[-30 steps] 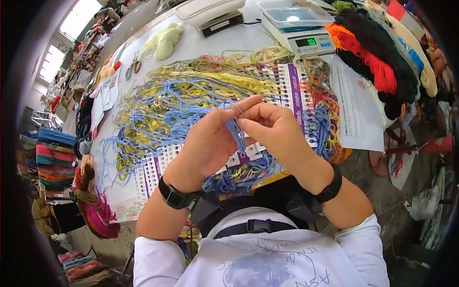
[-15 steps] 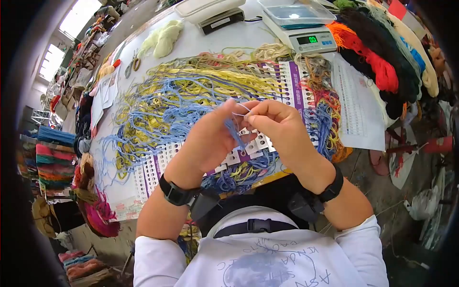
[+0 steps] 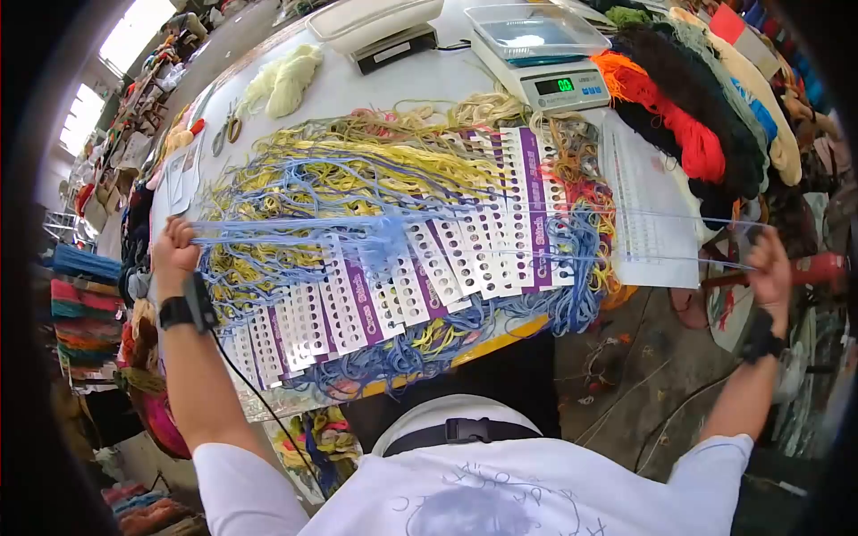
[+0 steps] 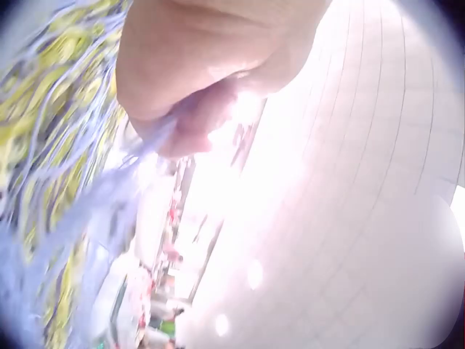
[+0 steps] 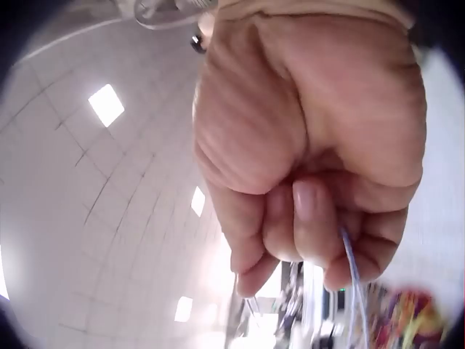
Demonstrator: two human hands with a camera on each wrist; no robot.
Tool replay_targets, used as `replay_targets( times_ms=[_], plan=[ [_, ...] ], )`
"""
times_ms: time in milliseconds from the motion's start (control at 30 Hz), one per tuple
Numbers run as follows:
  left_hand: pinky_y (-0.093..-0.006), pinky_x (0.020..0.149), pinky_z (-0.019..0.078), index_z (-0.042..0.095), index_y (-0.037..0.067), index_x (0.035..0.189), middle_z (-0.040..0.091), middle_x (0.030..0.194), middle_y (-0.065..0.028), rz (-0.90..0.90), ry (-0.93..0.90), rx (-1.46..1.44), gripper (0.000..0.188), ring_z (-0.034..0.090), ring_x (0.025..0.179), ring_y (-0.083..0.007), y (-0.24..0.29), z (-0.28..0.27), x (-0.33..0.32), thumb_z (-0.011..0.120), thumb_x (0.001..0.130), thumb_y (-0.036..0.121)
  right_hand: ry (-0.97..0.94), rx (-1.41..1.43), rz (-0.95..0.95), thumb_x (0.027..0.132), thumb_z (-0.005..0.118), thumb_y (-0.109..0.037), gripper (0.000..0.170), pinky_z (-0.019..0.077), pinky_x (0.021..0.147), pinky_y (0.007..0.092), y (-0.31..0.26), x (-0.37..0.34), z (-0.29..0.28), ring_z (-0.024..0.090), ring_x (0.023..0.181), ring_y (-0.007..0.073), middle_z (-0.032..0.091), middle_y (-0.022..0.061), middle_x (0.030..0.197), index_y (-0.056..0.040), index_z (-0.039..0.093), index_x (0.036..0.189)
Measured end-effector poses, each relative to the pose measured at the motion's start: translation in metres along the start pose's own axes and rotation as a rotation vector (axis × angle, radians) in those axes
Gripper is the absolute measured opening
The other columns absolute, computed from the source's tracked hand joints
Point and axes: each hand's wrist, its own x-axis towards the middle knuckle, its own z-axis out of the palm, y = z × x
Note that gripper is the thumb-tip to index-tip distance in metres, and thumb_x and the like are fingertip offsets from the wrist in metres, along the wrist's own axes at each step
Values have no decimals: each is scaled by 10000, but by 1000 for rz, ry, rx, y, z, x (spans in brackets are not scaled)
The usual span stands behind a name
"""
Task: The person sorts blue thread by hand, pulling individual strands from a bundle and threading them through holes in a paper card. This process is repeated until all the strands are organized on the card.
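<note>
Light blue threads stretch across the table between the two hands, with a looser clump near the middle. At the far left the left hand grips their bundled end; in the left wrist view that hand has its fingers curled round the blue strands. Far to the right, past the table, the right hand holds thin strands that run apart to it. The right wrist view shows the right hand with curled fingers round a blue thread.
Punched white and purple cards lie under yellow and blue threads. Behind them stand a digital scale, a white tray and a pale yellow skein. Scissors lie at left; red skeins at right.
The hands, close together over the table before, have moved far apart, left and right. The blue threads are now drawn out between them. The view has shifted slightly.
</note>
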Motion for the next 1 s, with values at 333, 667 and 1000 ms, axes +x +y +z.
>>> replay_targets(
  times_ms=[333, 667, 1000],
  plan=[
    [-178, 343, 187, 510, 105, 796, 361, 570, 89, -215, -258, 522, 119, 255, 411, -8, -180, 138, -53, 542, 902, 148, 128, -623, -263, 879, 519, -129, 312, 279, 469, 166, 59, 19, 188, 339, 555, 7, 409, -70, 667, 15, 553, 1154],
    [-193, 388, 212, 524, 54, 991, 343, 610, 70, -766, -365, 979, 129, 272, 461, -32, -366, 160, -101, 487, 881, 111, -263, -1184, -229, 711, 687, -197, 174, 469, 539, 291, 284, 59, 259, 609, 550, 152, 646, 81, 609, -30, 705, 753],
    [-221, 366, 218, 518, 98, 827, 399, 577, 59, -498, -432, 1298, 56, 306, 414, -40, -390, 155, -97, 483, 871, 93, -128, -1222, -354, 694, 674, -170, 121, 493, 580, 332, 289, 42, 266, 630, 606, 245, 652, 109, 667, -51, 690, 714]
  ],
)
